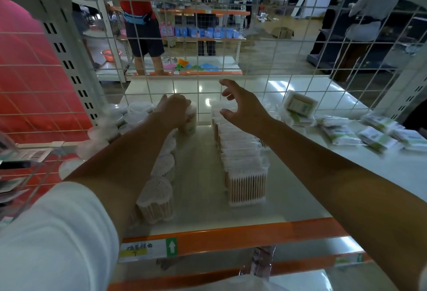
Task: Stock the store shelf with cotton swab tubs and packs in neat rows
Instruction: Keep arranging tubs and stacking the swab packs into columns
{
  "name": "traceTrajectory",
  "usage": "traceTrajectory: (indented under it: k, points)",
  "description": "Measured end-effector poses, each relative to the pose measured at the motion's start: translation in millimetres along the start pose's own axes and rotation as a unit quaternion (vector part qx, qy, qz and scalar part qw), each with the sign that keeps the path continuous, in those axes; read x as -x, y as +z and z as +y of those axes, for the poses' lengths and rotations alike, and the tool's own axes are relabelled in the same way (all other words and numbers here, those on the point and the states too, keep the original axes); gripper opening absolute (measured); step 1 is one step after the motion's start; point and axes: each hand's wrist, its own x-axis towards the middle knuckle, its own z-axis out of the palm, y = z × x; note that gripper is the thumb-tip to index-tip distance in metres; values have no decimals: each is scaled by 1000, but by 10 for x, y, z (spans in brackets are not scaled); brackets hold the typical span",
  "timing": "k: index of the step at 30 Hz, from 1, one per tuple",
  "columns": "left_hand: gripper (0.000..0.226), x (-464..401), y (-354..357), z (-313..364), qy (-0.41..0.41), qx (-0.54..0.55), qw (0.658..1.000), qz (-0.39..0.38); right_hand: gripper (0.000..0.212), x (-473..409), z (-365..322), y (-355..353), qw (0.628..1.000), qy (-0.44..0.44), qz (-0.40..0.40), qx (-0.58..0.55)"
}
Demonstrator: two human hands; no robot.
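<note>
The pale, glossy store shelf [201, 189] with an orange front rail fills the middle of the view, and a white wire grid panel [231, 43] stands along its far edge. Everything below is placed from the row of clear rectangular tubs of wooden-stemmed cotton swabs [242, 163], which runs in a straight line from near the orange rail toward the grid.

Left of that row, across a bare strip of shelf, stands a second row of clear heart-shaped swab tubs [159, 189], also running front to back. Further left of this is a loose cluster of round clear tubs with white lids [129, 115]. To the right of the rectangular row, well apart, lie scattered flat white-and-green swab packs [374, 133], and nearer the grid a small stack of boxed swabs [298, 108], tilted.

The left hand [173, 110] is at the far end of the heart-shaped row, its fingers closed around the top of an upright clear swab tub with a green-marked label [190, 122] standing on the shelf. The right hand [240, 106] hovers above the far end of the rectangular row, fingers spread and curled, touching nothing.
</note>
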Motion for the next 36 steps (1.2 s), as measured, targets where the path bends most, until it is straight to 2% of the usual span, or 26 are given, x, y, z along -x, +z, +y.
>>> traceTrajectory:
  k: [9,18,24,28,36]
  points:
    - [46,13,-61,15,-17,9,1000,-25,68,48,32,16,1000,5,-4,-5]
    - [45,60,-103,62,-30,2,999,-14,66,96,56,37,1000,4,4,-1]
    - [44,207,-251,135,44,-40,996,67,48,120,64,60,1000,2,10,28]
    - [46,342,-330,293,65,-47,991,104,42,157,91,61,998,-3,4,59]
    - [48,458,-433,714,122,-13,985,121,41,250,240,-65,998,15,5,66]
